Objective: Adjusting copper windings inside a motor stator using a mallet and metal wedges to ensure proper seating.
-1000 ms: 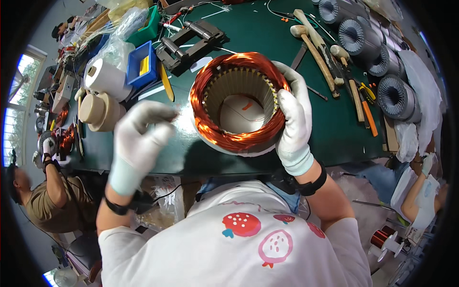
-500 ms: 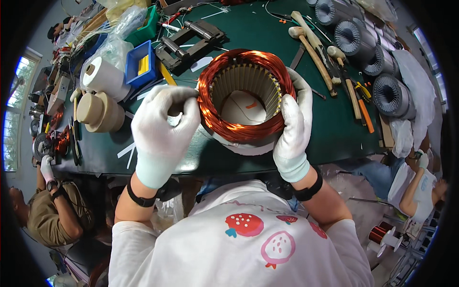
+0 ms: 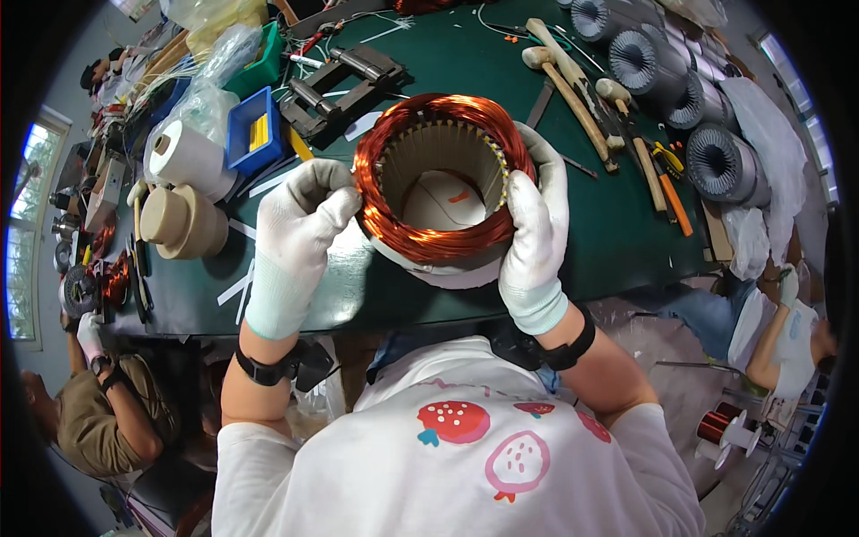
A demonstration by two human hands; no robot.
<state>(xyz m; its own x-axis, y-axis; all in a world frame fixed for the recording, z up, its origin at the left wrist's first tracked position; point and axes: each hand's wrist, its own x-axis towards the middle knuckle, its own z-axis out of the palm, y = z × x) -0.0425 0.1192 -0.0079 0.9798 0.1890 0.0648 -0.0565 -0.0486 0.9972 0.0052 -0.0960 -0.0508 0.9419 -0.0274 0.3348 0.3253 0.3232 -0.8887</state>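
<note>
A motor stator (image 3: 438, 246) stands on the green table in front of me, its upper rim ringed by a thick bundle of shiny copper wire. Pale slot liners line its bore, and a small orange scrap shows through the opening. My gloved right hand (image 3: 537, 237) wraps the stator's right side, thumb on the winding near the inner edge and fingers behind. At the winding's left edge, my gloved left hand (image 3: 300, 224) is closed in a pinch against the copper. Whatever lies between those fingertips is too small to make out.
Wooden-handled mallets (image 3: 573, 98) and pliers (image 3: 667, 161) lie at right, before several grey stator cores (image 3: 725, 166). Left are a blue bin (image 3: 255, 134), a white thread spool (image 3: 192, 161), a beige stepped block (image 3: 183, 222) and a metal fixture (image 3: 340, 94). Co-workers sit on both sides.
The view has shifted slightly, moving the table things left in it. My left hand's thumb and fingers have drawn closer together at the winding. My right hand keeps its hold on the stator.
</note>
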